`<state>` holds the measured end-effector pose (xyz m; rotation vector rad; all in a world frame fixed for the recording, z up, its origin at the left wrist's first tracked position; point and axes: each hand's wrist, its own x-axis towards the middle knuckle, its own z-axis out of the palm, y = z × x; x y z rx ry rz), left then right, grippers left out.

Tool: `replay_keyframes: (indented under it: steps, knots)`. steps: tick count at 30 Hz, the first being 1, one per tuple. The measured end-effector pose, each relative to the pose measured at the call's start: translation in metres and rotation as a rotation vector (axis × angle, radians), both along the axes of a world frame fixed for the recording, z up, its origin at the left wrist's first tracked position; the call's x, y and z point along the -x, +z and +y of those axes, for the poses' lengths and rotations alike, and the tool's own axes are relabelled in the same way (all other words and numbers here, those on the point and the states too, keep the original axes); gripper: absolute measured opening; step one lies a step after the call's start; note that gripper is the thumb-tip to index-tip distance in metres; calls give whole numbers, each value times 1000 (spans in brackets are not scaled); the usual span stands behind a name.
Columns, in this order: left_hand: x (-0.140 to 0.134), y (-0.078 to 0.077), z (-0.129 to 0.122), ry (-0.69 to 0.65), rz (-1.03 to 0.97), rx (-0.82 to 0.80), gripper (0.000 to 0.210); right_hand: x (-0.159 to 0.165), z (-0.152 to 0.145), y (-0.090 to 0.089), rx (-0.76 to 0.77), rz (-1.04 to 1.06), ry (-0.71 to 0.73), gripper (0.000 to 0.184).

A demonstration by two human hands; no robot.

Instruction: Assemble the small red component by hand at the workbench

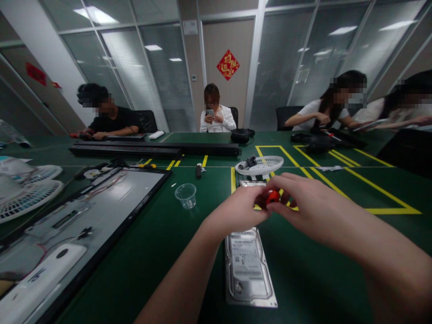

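Observation:
My left hand and my right hand meet above the table, fingers closed around a small red object with a dark end. Most of it is hidden by the fingers, so its kind does not show. Below my hands, a silver hard drive lies label up on the green table, its far end covered by my left hand. Just behind my hands, part of another silver metal piece is visible. A clear plastic cup stands to the left.
A large flat panel with a dark frame and a white device lie at left, beside white fan grilles. Ahead are a white slotted basket with dark parts and long black bars. Several people sit across the table.

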<state>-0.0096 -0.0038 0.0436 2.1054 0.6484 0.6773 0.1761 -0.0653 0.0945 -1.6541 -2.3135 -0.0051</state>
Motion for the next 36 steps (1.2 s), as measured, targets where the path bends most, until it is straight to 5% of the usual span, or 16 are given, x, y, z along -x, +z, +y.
replay_keyframes:
  steps: [3,7,12,16,20,23,29,33,36]
  knots:
    - [-1,-2,0,6,-4,18,25,1,-1,1,0,-10,23,26]
    - [-2,-6,2,5,-19,32,32,1,1,-1,6,-36,-32,7]
    - [-2,-4,1,-9,7,-2,20,-1,0,-2,-7,-29,-38,6]
    - [-1,-3,0,-7,-27,26,26,-1,0,-1,-38,-10,46,23]
    - [-1,-6,1,21,-36,27,30,-2,2,-2,-7,-35,-54,1]
    - [-1,-5,2,23,1,25,22,-3,2,-3,17,-43,-115,13]
    - [-1,-3,0,5,-28,58,26,-1,1,-1,-7,12,39,23]
    - [-1,-5,1,43,-29,29,33,-1,2,-3,-7,-12,-21,6]
    - [-1,-5,1,32,-15,30,24,-3,2,-5,-6,-20,-78,11]
